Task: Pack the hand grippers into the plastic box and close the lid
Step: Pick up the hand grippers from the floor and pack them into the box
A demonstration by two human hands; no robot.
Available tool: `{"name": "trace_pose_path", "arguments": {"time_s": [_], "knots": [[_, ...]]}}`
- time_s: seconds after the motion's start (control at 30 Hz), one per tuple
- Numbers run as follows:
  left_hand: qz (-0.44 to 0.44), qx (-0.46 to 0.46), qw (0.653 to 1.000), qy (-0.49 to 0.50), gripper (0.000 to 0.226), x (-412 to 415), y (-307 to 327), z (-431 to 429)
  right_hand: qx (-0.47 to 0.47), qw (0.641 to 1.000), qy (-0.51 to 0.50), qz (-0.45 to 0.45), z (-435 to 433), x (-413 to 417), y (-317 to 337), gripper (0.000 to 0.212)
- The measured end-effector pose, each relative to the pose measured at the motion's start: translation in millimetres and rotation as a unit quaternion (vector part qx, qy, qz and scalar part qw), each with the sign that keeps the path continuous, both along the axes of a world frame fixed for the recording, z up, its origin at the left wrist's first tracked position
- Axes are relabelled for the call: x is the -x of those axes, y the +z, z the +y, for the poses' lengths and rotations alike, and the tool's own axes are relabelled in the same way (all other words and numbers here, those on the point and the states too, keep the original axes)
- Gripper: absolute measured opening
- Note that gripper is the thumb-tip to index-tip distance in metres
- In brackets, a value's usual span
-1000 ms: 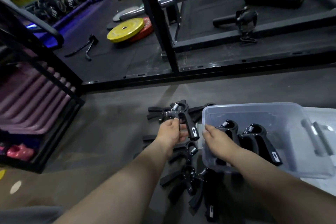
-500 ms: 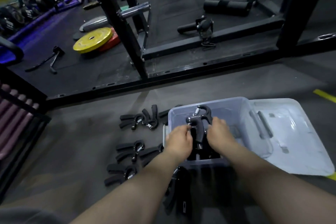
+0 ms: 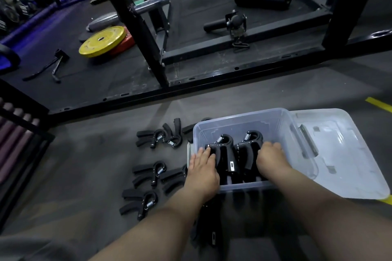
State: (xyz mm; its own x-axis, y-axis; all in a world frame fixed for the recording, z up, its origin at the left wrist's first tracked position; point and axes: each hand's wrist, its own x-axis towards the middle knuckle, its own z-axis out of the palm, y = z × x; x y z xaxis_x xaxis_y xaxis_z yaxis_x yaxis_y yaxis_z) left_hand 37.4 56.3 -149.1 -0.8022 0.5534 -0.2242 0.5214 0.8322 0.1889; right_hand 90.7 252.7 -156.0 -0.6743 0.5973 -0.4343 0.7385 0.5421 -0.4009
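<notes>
Left hand [image 3: 202, 170] grip spread on hand grippers [image 3: 228, 154] (inside plastic box [image 3: 244, 113]); right hand [image 3: 270, 158] grip unclear.

Left hand [image 3: 202, 170], right hand [image 3: 270, 158] on grippers [image 3: 229, 154]

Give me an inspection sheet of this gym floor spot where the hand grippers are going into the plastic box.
Surface: dark floor, yellow line at right.
Job's things: plastic box open, hand grippers standing inside; lid lies off at its right; loose grippers on floor left of box.
Clutter: yellow weight plate, bar handle at far left.
Grippers: left hand flat on the hand grippers; right hand touches them, curl unclear.
Cables: nothing seen.
Surroundings: black rack frame, foam roller.
</notes>
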Motion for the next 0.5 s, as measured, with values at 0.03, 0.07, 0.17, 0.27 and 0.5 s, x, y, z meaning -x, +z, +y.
{"name": "trace_pose_path", "arguments": {"time_s": [0.03, 0.07, 0.17, 0.27, 0.5], "knots": [[0.001, -0.001, 1.000, 0.000, 0.059, 0, 0, 0, -0.002, 1.000, -0.002, -0.004, 0, 2, 0, 0.037], [0.003, -0.001, 1.000, -0.001, 0.059, -1, 0, 0, -0.008, 1.000, -0.003, -0.012, 1, 3, 0, 0.036], [0.013, -0.010, 1.000, -0.004, 0.058, -1, -2, -1, -0.024, 0.998, 0.005, -0.053, 2, 3, -3, 0.037], [0.017, -0.029, 0.999, -0.002, 0.059, -1, -5, -2, 0.018, 0.999, 0.022, -0.043, 2, 1, -11, 0.036], [0.012, -0.047, 0.999, -0.018, 0.059, 0, -3, -5, 0.025, 0.999, 0.030, -0.029, 3, 1, -13, 0.036]]}}
